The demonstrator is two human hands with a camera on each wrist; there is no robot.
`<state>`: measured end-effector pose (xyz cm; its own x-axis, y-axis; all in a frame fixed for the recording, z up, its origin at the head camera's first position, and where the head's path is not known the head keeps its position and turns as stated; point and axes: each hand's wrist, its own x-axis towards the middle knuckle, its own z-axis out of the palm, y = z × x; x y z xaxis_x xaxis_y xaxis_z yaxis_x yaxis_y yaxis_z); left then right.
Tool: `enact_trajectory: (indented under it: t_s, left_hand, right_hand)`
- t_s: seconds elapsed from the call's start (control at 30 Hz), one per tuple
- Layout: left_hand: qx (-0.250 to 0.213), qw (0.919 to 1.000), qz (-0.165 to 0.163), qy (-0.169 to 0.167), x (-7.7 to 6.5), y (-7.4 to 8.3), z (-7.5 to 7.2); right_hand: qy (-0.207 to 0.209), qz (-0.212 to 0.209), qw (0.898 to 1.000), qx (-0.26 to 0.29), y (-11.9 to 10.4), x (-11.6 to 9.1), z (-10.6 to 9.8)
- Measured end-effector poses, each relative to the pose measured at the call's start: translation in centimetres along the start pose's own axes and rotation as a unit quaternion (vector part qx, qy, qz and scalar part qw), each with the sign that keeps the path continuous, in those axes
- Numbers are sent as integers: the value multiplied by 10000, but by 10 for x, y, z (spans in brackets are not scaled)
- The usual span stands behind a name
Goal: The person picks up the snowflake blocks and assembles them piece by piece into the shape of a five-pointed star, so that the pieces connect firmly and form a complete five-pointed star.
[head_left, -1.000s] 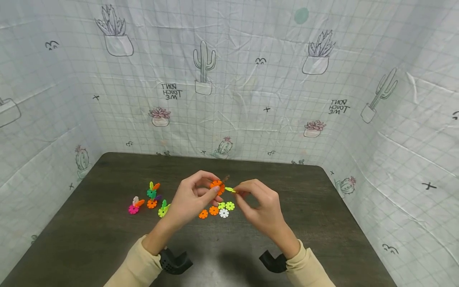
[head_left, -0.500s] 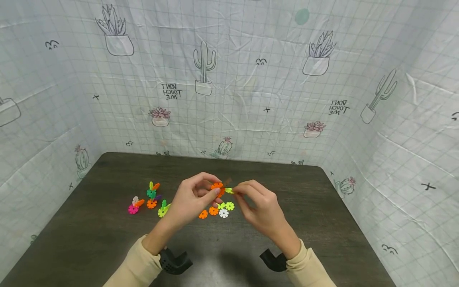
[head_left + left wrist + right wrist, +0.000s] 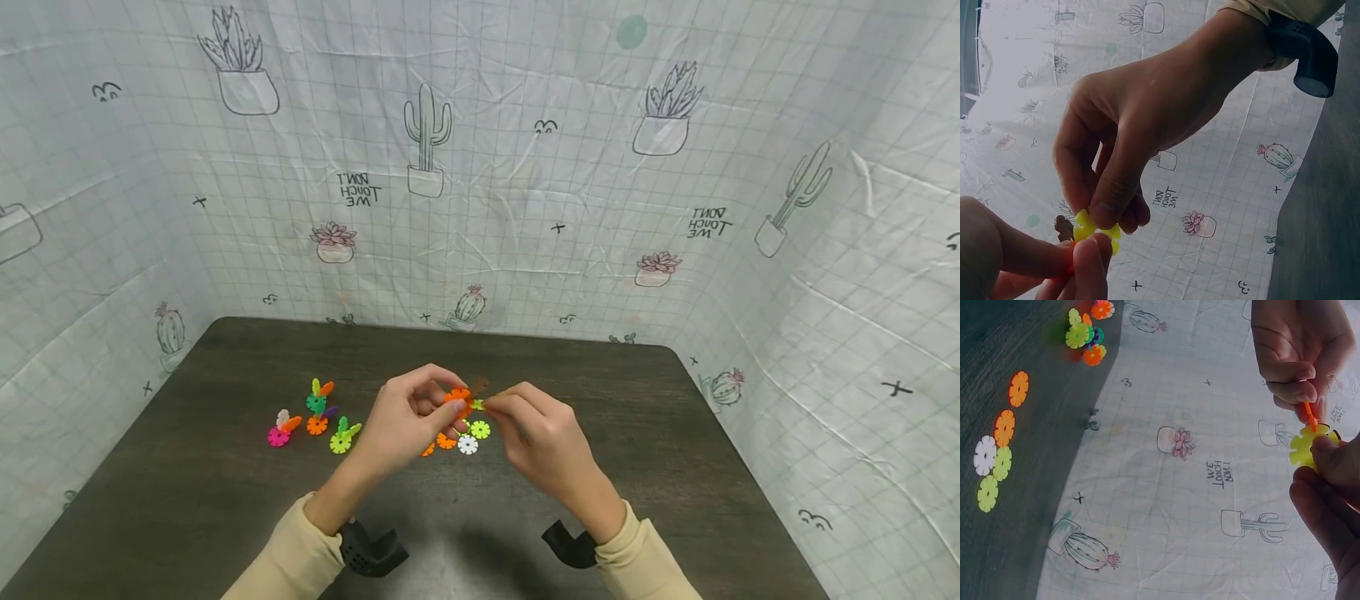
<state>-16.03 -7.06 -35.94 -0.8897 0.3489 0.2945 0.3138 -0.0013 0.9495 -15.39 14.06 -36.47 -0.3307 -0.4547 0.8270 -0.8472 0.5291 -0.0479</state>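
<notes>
Above the table, my left hand (image 3: 408,417) pinches an orange notched plastic disc (image 3: 454,403) between thumb and fingers. A brown disc (image 3: 1062,228) stands out from beside it. My right hand (image 3: 543,429) pinches a yellow notched disc (image 3: 1302,450) edge-on to the orange one, and the two meet at their rims in the right wrist view. Fingers of both hands cover much of these pieces. Below them on the table lie loose discs: a white disc (image 3: 468,445), an orange disc (image 3: 446,441) and a yellow-green disc (image 3: 480,430) among several.
Left of the hands stand small joined disc figures: one with a pink disc (image 3: 279,437), one with a green disc (image 3: 316,403), one with a yellow-green disc (image 3: 341,442). A printed cloth (image 3: 495,167) hangs behind the dark table (image 3: 675,467).
My hands have drawn closer together, the left shifting slightly right and down. The yellow disc, apart from the orange disc's edge at first, now meets it.
</notes>
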Motion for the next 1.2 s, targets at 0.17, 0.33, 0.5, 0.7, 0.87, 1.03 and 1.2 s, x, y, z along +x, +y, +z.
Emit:
enact_trajectory:
  t_s: [0.17,0.33,0.5,0.7,0.87,1.03,1.2]
  left_hand:
    - [-2,10000,7,17,-3,1,2]
    - [238,9995,-6,211,-5,1,6]
    - [95,9996,-109,227,-5,-1,5]
    - [-172,9998,9,-76,-7,-7,-8]
    - [-125,9999,-53,-4,-11,-12,-18]
    - [34,9998,-74,158,-13,-14,-23]
    - [63,9997,-71,239,-14,-12,-28]
  right_hand:
    - [200,-139,9997,74,-2,-2,4]
    - [345,-130,9988,318,-3,-8,13]
    - [320,-53,9988,358,-2,-10,16]
    - [263,-246,9971,675,-1,-5,15]
    - [69,-170,9931,1161,4,-3,17]
    - [64,513,9889,1395,20,-9,22]
    - [-87,1152,9842,1342,34,-13,27]
